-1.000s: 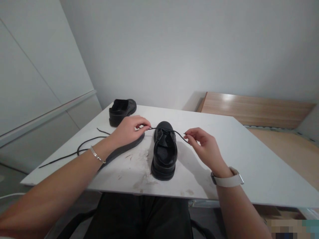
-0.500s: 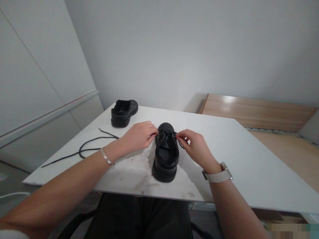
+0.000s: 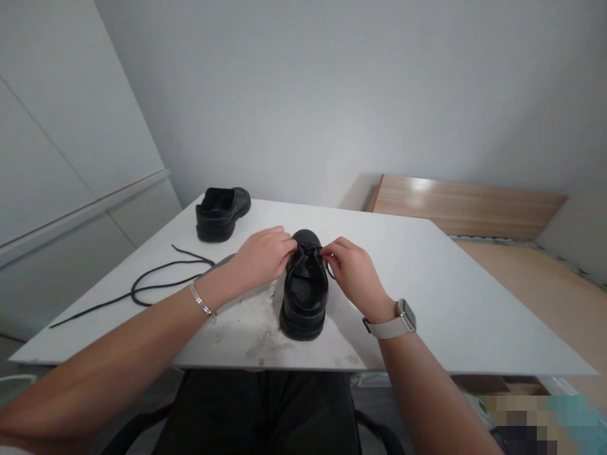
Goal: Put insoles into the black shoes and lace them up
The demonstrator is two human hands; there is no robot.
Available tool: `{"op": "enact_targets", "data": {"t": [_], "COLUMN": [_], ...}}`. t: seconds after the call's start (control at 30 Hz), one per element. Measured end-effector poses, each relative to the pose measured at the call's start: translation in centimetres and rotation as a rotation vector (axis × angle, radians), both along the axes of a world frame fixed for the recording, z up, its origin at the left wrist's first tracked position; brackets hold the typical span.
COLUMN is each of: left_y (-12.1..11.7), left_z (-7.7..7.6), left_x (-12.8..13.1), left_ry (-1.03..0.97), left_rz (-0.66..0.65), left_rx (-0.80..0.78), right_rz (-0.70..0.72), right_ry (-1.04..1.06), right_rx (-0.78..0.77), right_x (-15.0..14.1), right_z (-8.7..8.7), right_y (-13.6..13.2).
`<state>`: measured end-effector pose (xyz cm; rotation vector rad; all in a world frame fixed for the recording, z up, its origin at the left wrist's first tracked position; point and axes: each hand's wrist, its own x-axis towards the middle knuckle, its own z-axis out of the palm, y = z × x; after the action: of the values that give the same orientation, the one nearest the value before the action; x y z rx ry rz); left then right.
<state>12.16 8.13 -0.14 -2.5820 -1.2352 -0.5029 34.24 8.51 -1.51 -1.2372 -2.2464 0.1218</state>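
A black lace-up shoe [image 3: 304, 309] stands before me on the white table [image 3: 393, 272], its toe pointing away and its heel towards me. At the left edge of its lacing, my left hand [image 3: 268, 253] is closed in a pinch on the shoelace, though the fingers mostly hide what they hold. Thumb and finger of my right hand [image 3: 353, 272] pinch the lace on the other side, where a small black loop [image 3: 331, 272] hangs below the fingertips. A long stretch of black shoelace [image 3: 135, 291] lies curled on the table, partly behind my left forearm.
Another black shoe [image 3: 218, 218] sits at the table's far left corner. Brown dirt smudges [image 3: 260, 341] mark the tabletop near its front edge. A wood-grain panel [image 3: 465, 202] stands behind the table at right, and a white cabinet [image 3: 71, 145] rises at left.
The whole view has shifted, so the table and shoes appear further left. My right fingers have come slightly closer to the lacing, and the loop beside them looks smaller. Both hands stay at the shoe.
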Motion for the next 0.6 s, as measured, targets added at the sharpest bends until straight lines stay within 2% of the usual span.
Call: {"op": "enact_targets", "data": {"t": [0.1,0.17,0.3,0.4,0.6], "left_y": [0.0,0.0,-0.2,-0.7,-2.2], "left_z": [0.0,-0.3,-1.0,-1.1,0.6], "left_x": [0.1,0.0,0.1,0.6,1.9], "left_ry": [-0.026,-0.036,-0.099,-0.150,-0.067], "left_rz": [0.000,0.011,0.016,0.052,0.100], "left_rx": [0.125,0.152,0.034,-0.051,-0.204], "right_rz": [-0.011,-0.015,-0.032,-0.053,-0.101], "right_ry": [0.001,0.002,-0.047,-0.189,-0.412], "right_rx": [-0.028,-0.049,-0.091,-0.079,0.000], "right_x": [-0.3,-0.6,-1.4,-1.9,-3.5], "right_z": [0.1,0.5,1.7,2.3,2.7], "right_y": [-0.4,-0.9,-2.1,-2.7,-2.7]}}
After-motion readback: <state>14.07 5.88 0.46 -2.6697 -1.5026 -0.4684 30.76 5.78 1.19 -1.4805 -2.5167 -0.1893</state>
